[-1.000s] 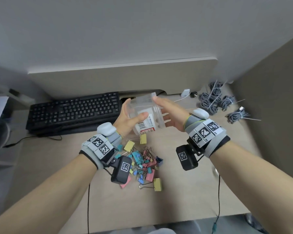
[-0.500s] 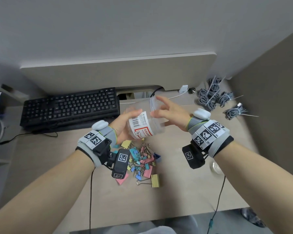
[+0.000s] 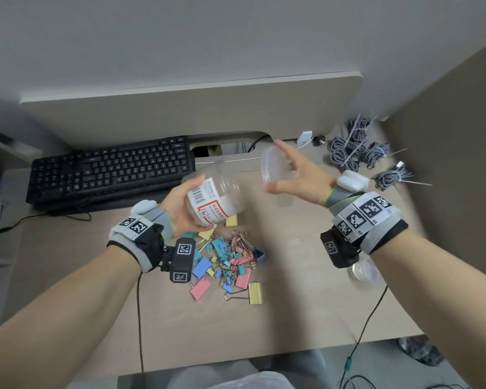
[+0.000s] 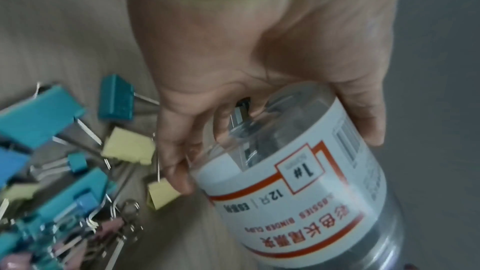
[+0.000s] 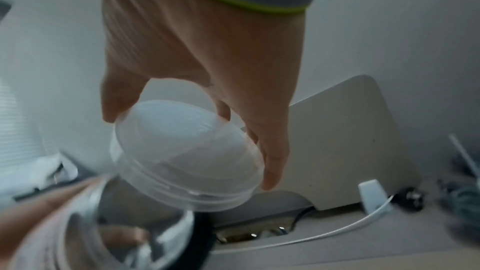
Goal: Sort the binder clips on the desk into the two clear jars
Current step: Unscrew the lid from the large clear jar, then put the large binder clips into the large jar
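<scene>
My left hand (image 3: 180, 204) grips a clear jar (image 3: 216, 197) with a white and red label, tilted in the air above the desk; the left wrist view shows that hand (image 4: 259, 90) wrapped round the jar (image 4: 298, 182). The jar's mouth (image 5: 130, 231) stands uncovered. My right hand (image 3: 295, 175) holds its translucent lid (image 3: 274, 167) by the rim, apart from the jar and to its right; in the right wrist view the fingertips (image 5: 270, 180) clasp the lid (image 5: 187, 155). A pile of coloured binder clips (image 3: 225, 259) lies on the desk below the jar. A second clear jar (image 3: 365, 272) sits under my right wrist.
A black keyboard (image 3: 110, 169) lies at the back left. Bundled grey cables (image 3: 357, 147) and a white plug (image 3: 305, 137) lie at the back right. A raised shelf (image 3: 180, 108) spans the back. A partition wall (image 3: 460, 136) bounds the right side.
The lid has come off the jar: my right hand has pulled it away to the right, while my left hand has tilted the jar and lowered it slightly.
</scene>
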